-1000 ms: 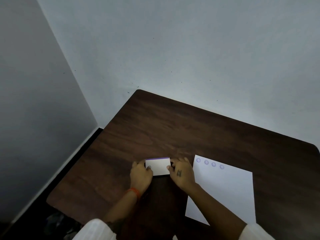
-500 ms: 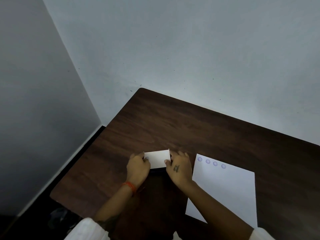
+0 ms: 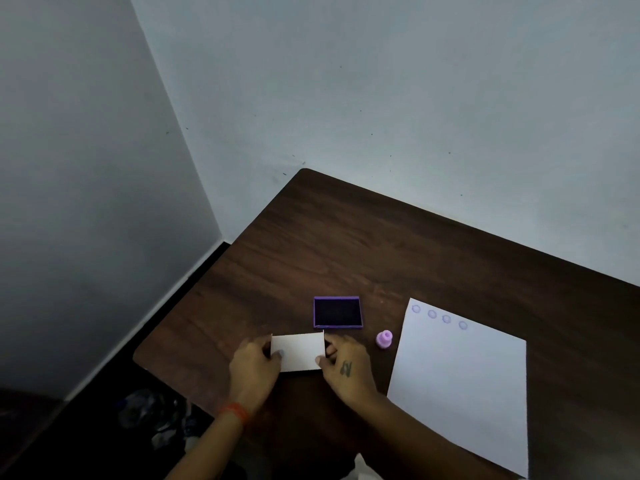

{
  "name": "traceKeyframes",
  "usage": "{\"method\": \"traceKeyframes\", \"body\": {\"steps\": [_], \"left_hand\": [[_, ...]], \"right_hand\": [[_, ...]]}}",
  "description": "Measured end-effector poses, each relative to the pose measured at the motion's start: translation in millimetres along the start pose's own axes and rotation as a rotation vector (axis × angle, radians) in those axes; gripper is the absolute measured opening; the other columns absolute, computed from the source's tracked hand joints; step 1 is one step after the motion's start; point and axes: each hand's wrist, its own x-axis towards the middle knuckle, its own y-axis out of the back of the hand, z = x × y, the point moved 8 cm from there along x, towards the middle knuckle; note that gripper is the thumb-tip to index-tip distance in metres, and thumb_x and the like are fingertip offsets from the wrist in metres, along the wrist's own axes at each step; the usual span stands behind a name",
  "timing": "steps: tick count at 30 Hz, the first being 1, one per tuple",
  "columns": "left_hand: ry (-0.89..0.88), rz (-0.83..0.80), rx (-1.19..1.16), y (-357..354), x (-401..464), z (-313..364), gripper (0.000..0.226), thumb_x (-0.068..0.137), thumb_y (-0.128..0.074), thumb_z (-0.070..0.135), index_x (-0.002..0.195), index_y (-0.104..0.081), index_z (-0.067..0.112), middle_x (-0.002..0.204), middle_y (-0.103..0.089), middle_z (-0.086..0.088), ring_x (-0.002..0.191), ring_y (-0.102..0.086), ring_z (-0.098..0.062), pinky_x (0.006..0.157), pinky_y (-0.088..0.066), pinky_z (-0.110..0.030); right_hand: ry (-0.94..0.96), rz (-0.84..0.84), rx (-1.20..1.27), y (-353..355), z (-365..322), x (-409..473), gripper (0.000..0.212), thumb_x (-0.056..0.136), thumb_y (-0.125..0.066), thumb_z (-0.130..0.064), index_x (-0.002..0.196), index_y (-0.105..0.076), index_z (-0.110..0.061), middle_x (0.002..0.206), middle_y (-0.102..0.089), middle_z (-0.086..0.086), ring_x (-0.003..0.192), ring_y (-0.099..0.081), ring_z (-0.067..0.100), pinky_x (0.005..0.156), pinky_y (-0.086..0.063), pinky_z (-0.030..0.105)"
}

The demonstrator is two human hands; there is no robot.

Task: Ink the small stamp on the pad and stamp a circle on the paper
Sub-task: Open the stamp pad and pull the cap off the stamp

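The left wrist wears an orange thread band [image 3: 235, 411]. The back of the right hand [image 3: 346, 370] carries a small dark tattoo [image 3: 346, 368]. Both forearms are bare.

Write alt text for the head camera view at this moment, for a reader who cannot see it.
Both hands, left hand and right hand, hold a white lid by its ends above a dark wooden table. Just beyond lies the open purple ink pad, with a small purple stamp standing to its right. Farther right lies a white paper bearing four purple circles along its top edge.
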Motion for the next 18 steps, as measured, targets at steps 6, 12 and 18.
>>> {"method": "traceKeyframes", "body": {"steps": [6,12,18], "left_hand": [[0.017,0.007,0.023,-5,1,-7,0.033,0.084,-0.063,0.015,0.116,-0.060,0.011,0.119,-0.059,-0.014,0.103,-0.060,-0.027,0.092,-0.052,-0.038],[-0.031,0.066,0.117,-5,1,2,0.062,0.084,-0.064,0.024,0.138,-0.035,0.016,0.140,-0.038,-0.012,0.122,-0.047,-0.028,0.100,-0.046,-0.039],[-0.385,0.015,0.060,-27,-4,65,0.065,0.081,-0.067,0.023,0.138,-0.035,0.024,0.143,-0.039,-0.002,0.130,-0.037,-0.020,0.104,-0.036,-0.031]], "right_hand": [[-0.022,-0.017,-0.035,-8,5,-1,0.043,0.082,-0.066,-0.017,0.124,-0.054,-0.016,0.121,-0.061,0.005,0.103,-0.060,0.017,0.089,-0.049,0.022],[-0.019,-0.020,-0.008,-5,5,0,0.046,0.081,-0.068,-0.017,0.124,-0.053,-0.017,0.123,-0.060,0.006,0.101,-0.062,0.017,0.085,-0.049,0.020],[0.111,0.242,0.077,55,-7,-3,0.048,0.080,-0.068,-0.013,0.125,-0.053,-0.019,0.124,-0.060,0.004,0.093,-0.061,0.006,0.080,-0.043,0.008]]}}
